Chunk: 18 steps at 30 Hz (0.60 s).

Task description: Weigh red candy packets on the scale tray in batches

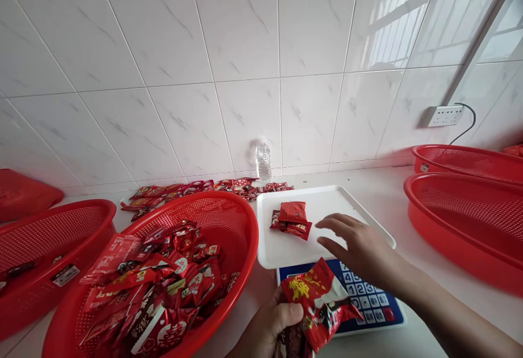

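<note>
My left hand [272, 322] is closed round several red snack packets [316, 303], the top one bearing yellow lettering. They hang in front of the blue keypad [370, 292] of a weighing scale and hide part of it. Over the right part of the scale's white tray [327, 197] my right hand [359, 241] hovers, fingers apart and nothing in them. A small pile of red packets [292, 219] lies on the tray, just left of my right fingertips. To the left stands a red mesh basket [245, 216] heaped with red snack packets [175, 281].
Another red basket [98, 211] stands at the far left beside a red bag [28, 194]. Two red baskets [461, 232] sit at the right. Loose packets [196, 188] and a clear plastic bottle [263, 162] line the tiled wall, which carries a power socket [444, 116].
</note>
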Available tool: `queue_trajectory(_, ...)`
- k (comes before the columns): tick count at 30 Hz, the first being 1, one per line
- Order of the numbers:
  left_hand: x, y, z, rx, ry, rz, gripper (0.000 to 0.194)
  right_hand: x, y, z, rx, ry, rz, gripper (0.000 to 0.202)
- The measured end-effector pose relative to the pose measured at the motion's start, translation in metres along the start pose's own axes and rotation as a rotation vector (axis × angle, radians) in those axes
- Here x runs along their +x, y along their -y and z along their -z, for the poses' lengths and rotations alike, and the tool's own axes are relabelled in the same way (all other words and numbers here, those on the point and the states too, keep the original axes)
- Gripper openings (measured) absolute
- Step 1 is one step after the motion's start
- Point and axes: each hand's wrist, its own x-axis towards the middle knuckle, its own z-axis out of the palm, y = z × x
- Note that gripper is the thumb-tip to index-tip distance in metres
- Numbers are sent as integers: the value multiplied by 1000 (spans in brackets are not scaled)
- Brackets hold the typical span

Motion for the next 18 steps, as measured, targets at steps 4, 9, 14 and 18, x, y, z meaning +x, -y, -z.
queue_trajectory(4,-2,1,7,28,-1,2,51,35,-1,-16,-225,103,3,22)
queue_trajectory(9,0,2,12,56,47,-5,46,62,4,-31,-322,152,-32,19)
queue_trajectory(14,0,-1,3,51,119,-20,59,69,0,-33,-349,138,-66,23)
queue_trajectory(18,-2,-1,-3,55,99,-35,62,67,-5,-22,-322,87,-122,28)
